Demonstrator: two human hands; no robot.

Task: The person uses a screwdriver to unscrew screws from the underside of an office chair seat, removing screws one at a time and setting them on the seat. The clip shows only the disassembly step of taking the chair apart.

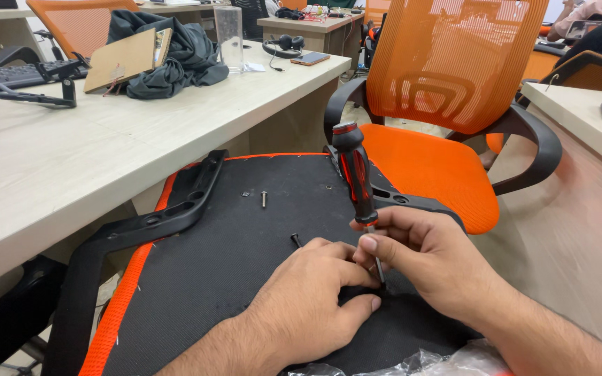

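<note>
Screwdriver (355, 174) tip hidden behind right hand (426, 254) and left hand (315, 296) fingers; screw under it unseen. Plastic bag (419, 363) cut off by bottom edge. Upturned seat (245, 237) lower part out of frame. Small fastener (246, 193) too small to identify.

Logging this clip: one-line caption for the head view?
Both hands steady a red-black screwdriver upright on an upturned chair seat.
</note>
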